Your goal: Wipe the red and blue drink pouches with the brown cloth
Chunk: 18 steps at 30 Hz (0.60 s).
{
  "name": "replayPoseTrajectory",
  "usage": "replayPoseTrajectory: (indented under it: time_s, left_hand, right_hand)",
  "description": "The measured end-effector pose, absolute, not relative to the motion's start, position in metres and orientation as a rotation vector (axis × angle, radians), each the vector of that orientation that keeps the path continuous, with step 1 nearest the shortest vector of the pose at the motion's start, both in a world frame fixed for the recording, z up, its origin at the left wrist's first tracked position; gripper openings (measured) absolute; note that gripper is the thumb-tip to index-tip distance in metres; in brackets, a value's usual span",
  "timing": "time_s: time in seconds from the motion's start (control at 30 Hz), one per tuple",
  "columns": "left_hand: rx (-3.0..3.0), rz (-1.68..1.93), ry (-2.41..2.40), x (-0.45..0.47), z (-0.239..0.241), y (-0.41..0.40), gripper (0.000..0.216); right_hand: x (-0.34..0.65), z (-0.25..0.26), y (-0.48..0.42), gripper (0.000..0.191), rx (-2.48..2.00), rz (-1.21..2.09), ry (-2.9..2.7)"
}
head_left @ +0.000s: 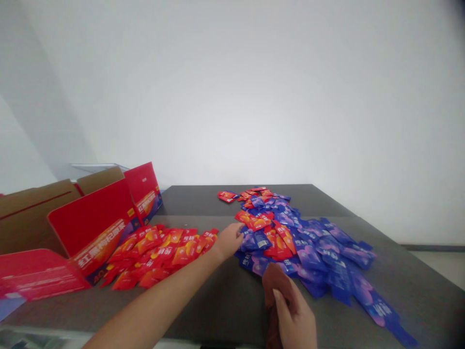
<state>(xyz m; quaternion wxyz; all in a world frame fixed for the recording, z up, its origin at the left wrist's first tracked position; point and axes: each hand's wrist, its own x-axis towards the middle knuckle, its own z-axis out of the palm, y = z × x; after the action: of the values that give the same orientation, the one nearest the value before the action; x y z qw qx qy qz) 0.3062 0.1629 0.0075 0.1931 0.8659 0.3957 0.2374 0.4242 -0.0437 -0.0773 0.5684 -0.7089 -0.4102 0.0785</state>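
My left hand (229,241) reached w/ fingers loosely open, touching blue packets (254,240); right hand (296,315) gripped a dark-red packet (276,281) nr tabletop (225,300) edge.

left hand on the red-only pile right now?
No. The left hand reaches past the red packets and touches the edge of the mixed blue and red pile.

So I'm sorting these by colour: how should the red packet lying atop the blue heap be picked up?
Pinch the red packet by its near-left edge, coming from the left where the left hand is. It lies flat on top with that edge exposed.
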Motion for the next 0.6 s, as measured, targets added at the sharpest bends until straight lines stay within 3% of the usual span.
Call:
replayPoseTrajectory:
  time_s: [0.33, 0.5, 0.6]
  left_hand:
    - [2.541, 0.487, 1.156, 0.395, -0.020, 0.219, 0.038]
    - [2.445, 0.601, 1.089, 0.393, -0.014, 0.218, 0.041]
    - [2.311, 0.753, 1.018, 0.385, 0.001, 0.208, 0.054]
  right_hand:
    - [0.419, -0.086, -0.038, 0.044, -1.663, 0.028, -1.088]
    - [0.414, -0.080, -0.037, 0.045, -1.610, 0.107, -1.084]
    - [0.411, -0.077, -0.038, 0.044, -1.591, 0.156, -1.038]
